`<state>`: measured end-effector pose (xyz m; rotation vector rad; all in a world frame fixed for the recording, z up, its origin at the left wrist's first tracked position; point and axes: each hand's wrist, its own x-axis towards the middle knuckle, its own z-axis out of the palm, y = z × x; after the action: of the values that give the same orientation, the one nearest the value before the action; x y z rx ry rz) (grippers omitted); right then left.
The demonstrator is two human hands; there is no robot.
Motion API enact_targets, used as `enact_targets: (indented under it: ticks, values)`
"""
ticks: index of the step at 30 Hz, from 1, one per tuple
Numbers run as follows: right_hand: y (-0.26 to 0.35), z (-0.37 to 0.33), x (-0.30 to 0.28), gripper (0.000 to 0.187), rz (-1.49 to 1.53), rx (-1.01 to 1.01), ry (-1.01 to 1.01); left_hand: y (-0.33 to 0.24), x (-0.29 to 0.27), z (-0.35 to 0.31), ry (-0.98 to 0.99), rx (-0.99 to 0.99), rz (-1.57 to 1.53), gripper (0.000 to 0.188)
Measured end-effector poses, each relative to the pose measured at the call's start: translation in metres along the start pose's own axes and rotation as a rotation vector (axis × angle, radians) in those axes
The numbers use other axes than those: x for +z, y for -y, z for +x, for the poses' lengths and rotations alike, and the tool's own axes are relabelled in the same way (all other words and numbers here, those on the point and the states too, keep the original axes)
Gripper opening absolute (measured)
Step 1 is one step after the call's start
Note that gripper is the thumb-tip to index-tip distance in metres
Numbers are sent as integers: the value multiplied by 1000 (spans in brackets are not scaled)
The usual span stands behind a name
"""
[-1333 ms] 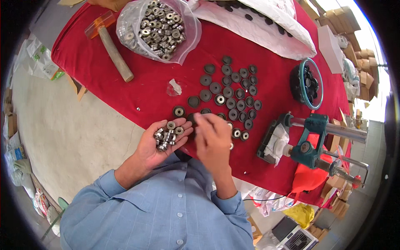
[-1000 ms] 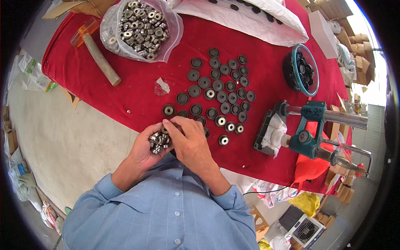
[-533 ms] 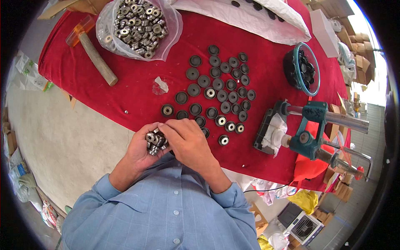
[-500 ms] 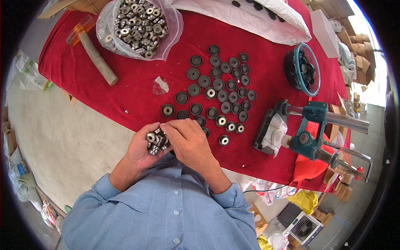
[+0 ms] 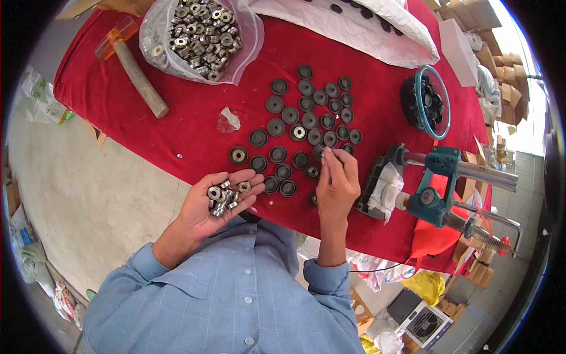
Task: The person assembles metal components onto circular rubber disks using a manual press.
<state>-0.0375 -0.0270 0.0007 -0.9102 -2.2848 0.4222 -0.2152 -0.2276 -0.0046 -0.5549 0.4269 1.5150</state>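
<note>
Just by a round black cap (image 5: 316,151) on the red surface (image 5: 200,130), the right hand (image 5: 339,192) has its fingers (image 5: 333,170) pinched narrow, whether round anything I cannot tell; leftward, the left hand (image 5: 199,206) cups loose steel bearings (image 5: 219,197) on its palm

Lower centre of frame: light-blue shirt (image 5: 218,321), faint pale check; pale round buttons (image 5: 248,300) down the front placket. Chest pocket (image 5: 186,287) toward lower left. Long sleeves, left cuff (image 5: 148,263) and right cuff (image 5: 328,278) ending short of the wrists.
</note>
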Motion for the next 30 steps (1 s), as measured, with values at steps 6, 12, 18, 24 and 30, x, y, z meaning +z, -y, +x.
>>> enact_targets:
  ticks: [6,12,18,24,30]
  values:
    - [-11,-8,10,25,-116,-65,23,2,0,-1,5,16,81,57]
    - [-2,-17,2,36,-177,-73,119,4,1,-2,3,29,95,57]
    - [3,-21,-3,52,-250,-86,184,5,0,-1,-28,59,31,56]
    - [43,-20,-7,41,190,31,177,4,6,-4,4,55,91,55]
    - [81,-36,14,39,254,-199,316,1,-15,3,168,29,69,51]
